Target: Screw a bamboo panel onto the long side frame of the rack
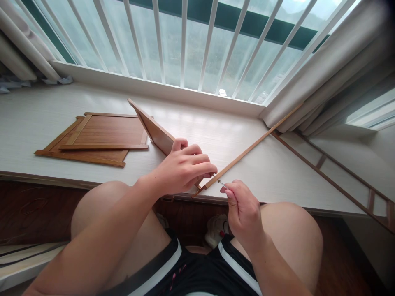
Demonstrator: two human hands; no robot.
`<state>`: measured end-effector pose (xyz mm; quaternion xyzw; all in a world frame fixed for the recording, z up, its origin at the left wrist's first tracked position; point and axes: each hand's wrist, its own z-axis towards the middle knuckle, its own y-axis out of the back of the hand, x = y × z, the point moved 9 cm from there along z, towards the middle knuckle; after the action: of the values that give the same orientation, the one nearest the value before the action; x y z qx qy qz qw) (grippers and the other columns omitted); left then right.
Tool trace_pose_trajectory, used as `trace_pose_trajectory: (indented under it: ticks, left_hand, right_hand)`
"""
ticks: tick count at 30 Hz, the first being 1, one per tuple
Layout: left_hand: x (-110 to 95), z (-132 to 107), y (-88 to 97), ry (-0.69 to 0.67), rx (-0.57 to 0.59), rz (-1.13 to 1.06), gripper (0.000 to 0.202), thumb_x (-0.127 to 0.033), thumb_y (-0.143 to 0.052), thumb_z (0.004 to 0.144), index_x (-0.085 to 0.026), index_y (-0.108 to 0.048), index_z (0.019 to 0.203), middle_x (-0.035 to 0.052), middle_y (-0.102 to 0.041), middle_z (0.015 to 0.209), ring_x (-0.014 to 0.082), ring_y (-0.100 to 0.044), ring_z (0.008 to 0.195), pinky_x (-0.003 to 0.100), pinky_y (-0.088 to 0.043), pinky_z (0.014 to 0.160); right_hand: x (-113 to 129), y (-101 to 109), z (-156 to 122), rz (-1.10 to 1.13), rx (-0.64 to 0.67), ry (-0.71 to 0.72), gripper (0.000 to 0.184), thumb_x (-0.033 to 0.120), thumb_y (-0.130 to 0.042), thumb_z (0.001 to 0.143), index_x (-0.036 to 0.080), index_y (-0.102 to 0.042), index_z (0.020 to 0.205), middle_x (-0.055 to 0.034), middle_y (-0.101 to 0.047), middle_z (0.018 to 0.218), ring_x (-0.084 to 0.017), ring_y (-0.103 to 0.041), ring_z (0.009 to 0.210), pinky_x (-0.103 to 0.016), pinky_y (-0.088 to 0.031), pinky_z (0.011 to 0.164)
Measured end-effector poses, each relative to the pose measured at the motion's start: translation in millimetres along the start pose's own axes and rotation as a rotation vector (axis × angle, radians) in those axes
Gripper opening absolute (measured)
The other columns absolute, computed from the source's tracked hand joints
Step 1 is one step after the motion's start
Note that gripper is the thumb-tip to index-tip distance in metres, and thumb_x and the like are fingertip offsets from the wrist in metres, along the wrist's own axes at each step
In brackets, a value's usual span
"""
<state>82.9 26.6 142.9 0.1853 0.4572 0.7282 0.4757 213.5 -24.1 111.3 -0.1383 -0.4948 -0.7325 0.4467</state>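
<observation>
The long wooden strip [247, 154] slants across the pale ledge [277, 176] from the near edge, centre, to the far right. Just left of it, the left hand [189, 166] has its fingers closed on the near end of a tilted wooden panel [156, 133], fingertips partly hidden. The right hand [243, 203] pinches a thin metal tool [222, 184] against the strip's near end. Two overlapping panels [108, 132] lie left.

The left hand [188, 166] grips a tilted wooden panel [157, 133] by its near end; the right hand [243, 205] pinches a thin metal tool [222, 184] at the near end of a long strip [253, 145]. On the white ledge [296, 181], 2 overlapping panels [114, 129] lie left, a ladder-like frame [321, 161] right.
</observation>
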Motion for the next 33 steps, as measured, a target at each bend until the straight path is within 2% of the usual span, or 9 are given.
trace_pose_trajectory:
  ticks: [5, 7, 9, 11, 13, 17, 23, 33]
  left_hand:
    - [-4, 1, -3.7, -0.01, 0.005, 0.008, 0.026, -0.027, -0.037, 0.1, -0.028, -0.061, 0.11, 0.0005, -0.069, 0.096, 0.0194, -0.053, 0.095, 0.042, -0.024, 0.09]
    - [-4, 1, -4.0, -0.01, -0.007, 0.001, 0.031, -0.038, -0.034, 0.101, -0.029, -0.06, 0.117, 0.0023, -0.068, 0.097, 0.0211, -0.051, 0.095, 0.043, -0.024, 0.089]
    - [-5, 1, -4.1, -0.019, -0.021, -0.017, 0.046, -0.055, -0.029, 0.099, -0.028, -0.059, 0.121, 0.0046, -0.067, 0.097, 0.0232, -0.05, 0.094, 0.044, -0.024, 0.089]
    - [-6, 1, -4.3, -0.033, -0.032, -0.022, 0.06, -0.07, -0.028, 0.092, -0.026, -0.061, 0.118, 0.0061, -0.065, 0.096, 0.0247, -0.048, 0.093, 0.045, -0.025, 0.088]
    - [-7, 1, -4.8, -0.036, -0.044, -0.003, 0.063, -0.077, -0.034, 0.087, -0.025, -0.063, 0.109, 0.0061, -0.064, 0.093, 0.025, -0.047, 0.093, 0.045, -0.025, 0.088]
    - [-8, 3, -6.2, -0.03, -0.075, 0.046, 0.051, -0.071, -0.045, 0.087, -0.024, -0.063, 0.099, 0.0049, -0.063, 0.089, 0.0243, -0.047, 0.091, 0.046, -0.023, 0.087]
    - [-11, 3, -7.6, -0.031, -0.124, 0.075, 0.042, -0.063, -0.048, 0.087, -0.024, -0.062, 0.095, 0.0044, -0.064, 0.089, 0.0244, -0.048, 0.093, 0.047, -0.023, 0.088]
    - [-13, 2, -6.6, 0.0, -0.213, 0.106, 0.031, -0.053, -0.053, 0.084, -0.023, -0.061, 0.088, 0.0028, -0.064, 0.086, 0.0234, -0.049, 0.091, 0.046, -0.022, 0.089]
  right_hand:
    - [-1, 4, -1, -0.075, -0.046, 0.051, 0.016, 0.008, -0.044, 0.096, 0.018, -0.055, 0.097, -0.0047, -0.05, 0.082, -0.017, -0.047, 0.077, -0.032, -0.038, 0.068]
    - [-2, 4, -3, -0.089, -0.062, 0.055, 0.016, 0.008, -0.044, 0.095, 0.018, -0.056, 0.097, -0.0047, -0.05, 0.082, -0.018, -0.047, 0.077, -0.033, -0.038, 0.068]
    - [-4, 2, -4, -0.09, -0.07, 0.046, 0.015, 0.008, -0.044, 0.096, 0.018, -0.056, 0.096, -0.0048, -0.05, 0.082, -0.018, -0.048, 0.077, -0.033, -0.038, 0.069]
    - [-5, 1, -5, -0.089, -0.077, 0.034, 0.014, 0.009, -0.045, 0.096, 0.019, -0.056, 0.096, -0.0048, -0.051, 0.082, -0.018, -0.048, 0.077, -0.034, -0.038, 0.068]
    - [-6, 0, -6, -0.099, -0.085, 0.028, 0.014, 0.01, -0.045, 0.096, 0.019, -0.056, 0.096, -0.0047, -0.051, 0.082, -0.018, -0.048, 0.077, -0.034, -0.038, 0.068]
    - [-5, 1, -7, -0.143, -0.101, 0.045, 0.015, 0.009, -0.046, 0.095, 0.019, -0.057, 0.099, -0.0059, -0.053, 0.085, -0.019, -0.05, 0.08, -0.035, -0.041, 0.07]
    - [-3, 4, -6, -0.132, -0.131, 0.033, 0.017, 0.011, -0.045, 0.095, 0.019, -0.058, 0.103, -0.0072, -0.054, 0.092, -0.021, -0.051, 0.089, -0.038, -0.043, 0.078]
    - [-28, -2, -17, 0.456, -0.232, -0.372, 0.016, 0.033, -0.048, 0.099, 0.023, -0.058, 0.104, -0.0015, -0.055, 0.091, -0.015, -0.053, 0.081, -0.031, -0.044, 0.077]
